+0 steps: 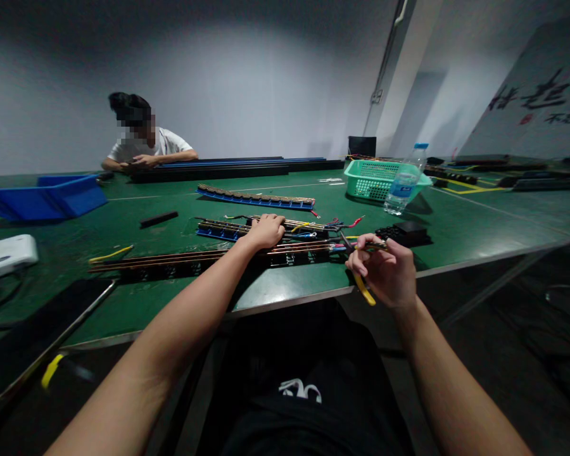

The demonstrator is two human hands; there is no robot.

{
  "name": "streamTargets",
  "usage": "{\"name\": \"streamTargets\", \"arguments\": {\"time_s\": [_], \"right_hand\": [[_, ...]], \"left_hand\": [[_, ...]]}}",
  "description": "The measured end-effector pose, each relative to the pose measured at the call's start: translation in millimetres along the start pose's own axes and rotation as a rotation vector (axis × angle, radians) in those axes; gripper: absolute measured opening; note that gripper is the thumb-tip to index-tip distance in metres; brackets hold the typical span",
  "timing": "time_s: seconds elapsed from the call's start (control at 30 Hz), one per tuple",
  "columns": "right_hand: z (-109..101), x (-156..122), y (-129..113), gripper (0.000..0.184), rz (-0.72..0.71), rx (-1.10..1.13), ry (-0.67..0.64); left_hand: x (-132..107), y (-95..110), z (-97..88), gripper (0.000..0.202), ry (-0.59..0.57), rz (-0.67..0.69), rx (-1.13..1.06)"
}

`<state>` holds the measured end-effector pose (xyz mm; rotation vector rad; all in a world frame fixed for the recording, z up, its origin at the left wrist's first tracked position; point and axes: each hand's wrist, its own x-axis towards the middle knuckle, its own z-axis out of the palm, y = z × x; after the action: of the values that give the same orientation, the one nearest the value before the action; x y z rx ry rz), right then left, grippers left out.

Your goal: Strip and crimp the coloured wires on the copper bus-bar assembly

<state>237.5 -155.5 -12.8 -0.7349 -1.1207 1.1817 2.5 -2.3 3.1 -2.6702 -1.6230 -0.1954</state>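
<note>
In the head view, a long black rail with copper bars [209, 258] lies along the table's near edge, with coloured wires [335, 246] at its right end. My left hand [266, 232] is closed over the rails near their middle, its fingertips partly hidden. Behind it lies a shorter blue-and-black rail [218, 230]. At the wired end, my right hand [384, 266] is closed around yellow-handled pliers [365, 291], whose dark jaws point up and left beside the wires. A red-tipped wire [356, 222] sticks out just beyond.
Another blue rail [256, 197] lies farther back. A green basket [368, 180] and a water bottle [401, 183] stand at right, near a black block [403, 233]. Blue bins [71, 196] and a white device [7, 254] are at left. Across the table a person [147, 136] leans in.
</note>
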Motion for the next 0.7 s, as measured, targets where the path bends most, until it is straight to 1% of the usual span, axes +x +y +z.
{"name": "streamTargets", "arguments": {"time_s": [0.2,0.3,0.47,0.57,0.7], "right_hand": [[-1,0,-1,0.026,0.075,0.056,0.008],[-6,0,-4,0.028,0.066,0.038,-0.010],[-11,1,-7,0.032,0.035,-0.025,-0.076],[-9,-1,-1,0.029,0.037,-0.088,-0.130],[-5,-3,15,0.022,0.008,-0.203,-0.158]], "left_hand": [[0,1,-1.2,0.048,-0.006,-0.006,0.003],[0,1,-1.6,0.048,-0.010,-0.008,-0.007],[1,1,-1.5,0.049,-0.010,-0.005,-0.016],[1,1,-1.3,0.049,-0.007,-0.004,-0.015],[0,1,-1.0,0.048,-0.007,-0.011,-0.014]]}}
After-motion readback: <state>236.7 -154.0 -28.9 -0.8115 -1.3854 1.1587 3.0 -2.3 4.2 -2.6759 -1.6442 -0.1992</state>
